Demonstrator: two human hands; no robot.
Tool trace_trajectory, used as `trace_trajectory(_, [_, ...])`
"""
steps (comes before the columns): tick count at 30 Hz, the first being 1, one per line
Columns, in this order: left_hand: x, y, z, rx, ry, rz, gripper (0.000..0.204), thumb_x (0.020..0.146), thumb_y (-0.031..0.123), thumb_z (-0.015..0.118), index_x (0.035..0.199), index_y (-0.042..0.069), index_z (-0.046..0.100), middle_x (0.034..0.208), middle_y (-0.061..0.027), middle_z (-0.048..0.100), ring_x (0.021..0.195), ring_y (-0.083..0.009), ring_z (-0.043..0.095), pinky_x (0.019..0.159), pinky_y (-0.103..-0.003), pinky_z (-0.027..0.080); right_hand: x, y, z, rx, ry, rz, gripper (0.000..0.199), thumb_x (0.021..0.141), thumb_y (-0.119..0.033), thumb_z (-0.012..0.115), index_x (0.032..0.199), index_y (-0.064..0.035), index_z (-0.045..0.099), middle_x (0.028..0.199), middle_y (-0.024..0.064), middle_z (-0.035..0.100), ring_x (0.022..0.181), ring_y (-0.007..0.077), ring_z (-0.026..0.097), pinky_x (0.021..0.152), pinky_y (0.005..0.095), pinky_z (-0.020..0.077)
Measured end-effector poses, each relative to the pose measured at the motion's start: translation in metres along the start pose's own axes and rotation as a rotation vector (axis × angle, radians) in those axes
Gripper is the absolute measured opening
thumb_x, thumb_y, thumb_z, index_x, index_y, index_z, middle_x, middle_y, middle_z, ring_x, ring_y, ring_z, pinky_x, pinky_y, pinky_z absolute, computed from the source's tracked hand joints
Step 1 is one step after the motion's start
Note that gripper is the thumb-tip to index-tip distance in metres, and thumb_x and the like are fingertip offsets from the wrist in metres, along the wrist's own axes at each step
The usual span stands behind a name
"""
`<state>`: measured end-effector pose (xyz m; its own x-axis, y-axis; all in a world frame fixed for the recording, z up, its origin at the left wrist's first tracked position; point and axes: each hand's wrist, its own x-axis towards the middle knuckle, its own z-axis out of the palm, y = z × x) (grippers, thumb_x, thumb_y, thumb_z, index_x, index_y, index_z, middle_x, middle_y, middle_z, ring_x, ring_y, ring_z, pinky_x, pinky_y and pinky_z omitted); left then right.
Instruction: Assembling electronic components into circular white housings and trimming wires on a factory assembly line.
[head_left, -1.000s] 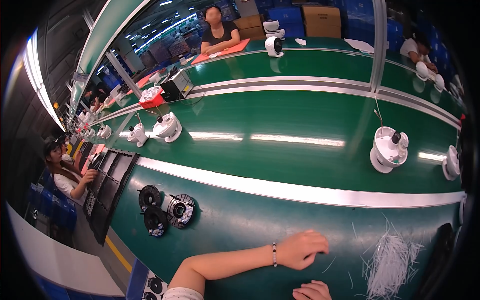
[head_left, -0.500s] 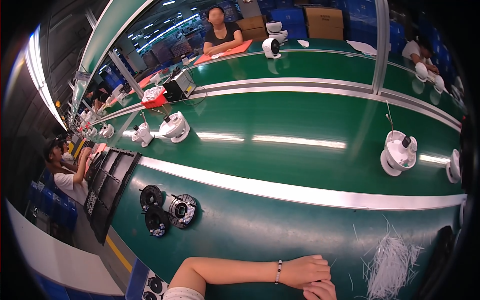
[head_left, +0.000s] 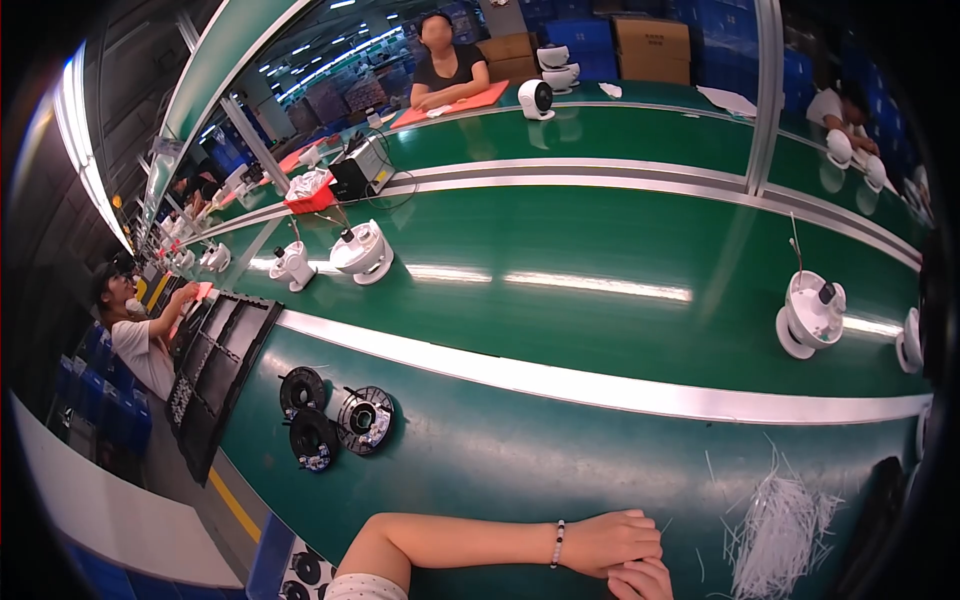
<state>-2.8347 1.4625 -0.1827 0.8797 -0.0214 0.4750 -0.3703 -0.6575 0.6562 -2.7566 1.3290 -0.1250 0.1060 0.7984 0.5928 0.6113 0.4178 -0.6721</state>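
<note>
- Left hand [head_left: 610, 540]: near edge of green counter [head_left: 520, 470], palm down, fingers curled loosely, holding nothing
- Right hand [head_left: 640, 580]: just beneath left, touching it; grip cannot be told
- White plastic ties [head_left: 780, 525]: loose pile, right of hands
- Black round parts [head_left: 335, 420]: three, far left

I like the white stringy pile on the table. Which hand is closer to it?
Right. The right hand lies just left of the white strand pile; the left hand rests over it, slightly farther away.
</note>
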Motion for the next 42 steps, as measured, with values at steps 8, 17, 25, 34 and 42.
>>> trace_trajectory(8, [0.001, -0.002, 0.001, 0.003, 0.010, -0.021, 0.020, 0.064, 0.010, 0.059, 0.079, 0.006, 0.047, 0.074, -0.0053, 0.045, 0.071, -0.0210, 0.045, 0.065, -0.029, 0.035, -0.002, 0.000, -0.001, 0.030, -0.006, -0.005, 0.041, 0.055, -0.008, 0.067, 0.094, 0.0021, 0.059, 0.090, 0.0156, 0.059, 0.084, 0.0337, 0.057, 0.084, 0.0451, 0.0420])
trace_trajectory(17, [0.005, 0.001, -0.001, -0.042, 0.051, -0.073, 0.020, 0.065, 0.005, 0.056, 0.082, 0.006, 0.047, 0.079, -0.0059, 0.049, 0.077, -0.0230, 0.051, 0.066, -0.034, 0.040, -0.001, -0.001, -0.003, 0.030, -0.041, -0.022, 0.042, 0.055, -0.011, 0.067, 0.094, 0.0023, 0.059, 0.091, 0.0156, 0.059, 0.087, 0.0339, 0.057, 0.085, 0.0465, 0.0414])
trace_trajectory(25, [0.012, 0.014, -0.015, -0.234, 0.083, -0.545, 0.048, 0.071, 0.000, 0.051, 0.116, 0.008, 0.037, 0.115, -0.0133, 0.046, 0.104, -0.0307, 0.049, 0.076, -0.038, 0.046, -0.001, -0.001, -0.006, 0.019, -0.042, -0.018, 0.040, 0.058, -0.011, 0.068, 0.095, 0.0021, 0.059, 0.093, 0.0158, 0.059, 0.088, 0.0333, 0.057, 0.085, 0.0465, 0.0417])
trace_trajectory(34, [0.012, -0.002, -0.018, -0.827, 0.326, -0.436, 0.057, 0.068, -0.014, 0.035, 0.120, 0.005, 0.042, 0.134, -0.0080, 0.031, 0.115, -0.0204, 0.042, 0.087, -0.030, 0.043, 0.001, -0.001, -0.009, 0.019, -0.003, -0.009, 0.038, 0.059, -0.010, 0.065, 0.095, 0.0022, 0.058, 0.091, 0.0164, 0.059, 0.086, 0.0341, 0.057, 0.083, 0.0477, 0.0436])
trace_trajectory(42, [0.021, -0.006, -0.023, -0.887, 0.382, -0.574, 0.035, 0.071, -0.011, 0.032, 0.094, 0.000, 0.055, 0.087, -0.0052, 0.060, 0.068, -0.0070, 0.055, 0.061, -0.020, 0.044, 0.015, -0.001, -0.013, -0.078, -0.248, -0.225, 0.036, 0.063, -0.020, 0.068, 0.092, -0.0012, 0.060, 0.090, 0.0132, 0.061, 0.085, 0.0300, 0.057, 0.082, 0.0457, 0.0425])
